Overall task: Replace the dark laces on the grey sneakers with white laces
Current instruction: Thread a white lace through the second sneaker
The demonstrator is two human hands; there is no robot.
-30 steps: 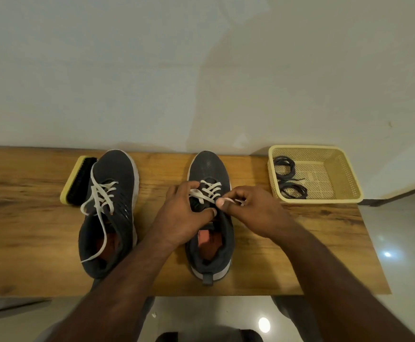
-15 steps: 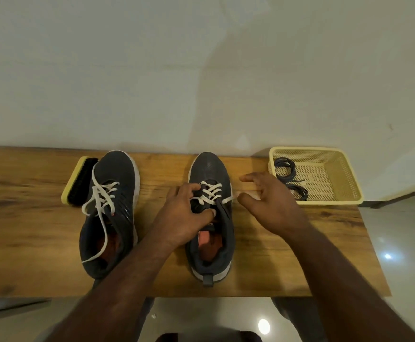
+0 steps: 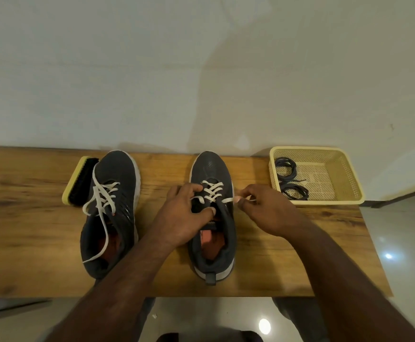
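Two grey sneakers stand on the wooden table (image 3: 263,262), toes toward the wall. The left sneaker (image 3: 111,213) carries a loose white lace (image 3: 102,201) whose ends trail over its opening. The right sneaker (image 3: 212,215) has a white lace (image 3: 212,191) crossed through its upper eyelets. My left hand (image 3: 184,218) grips this shoe at the tongue and left side. My right hand (image 3: 263,208) pinches the lace's right end just beside the shoe, pulled sideways. Coiled dark laces (image 3: 289,178) lie in the yellow basket (image 3: 337,193).
A shoe brush (image 3: 80,181) with a yellow back lies against the left sneaker's toe. The basket stands at the table's far right corner. A wall runs right behind the table. Glossy floor shows beyond the near and right edges.
My right hand let the lace go and opened half a second ago, then came back and pinched the lace end right of the shoe. My left hand stayed on the shoe.
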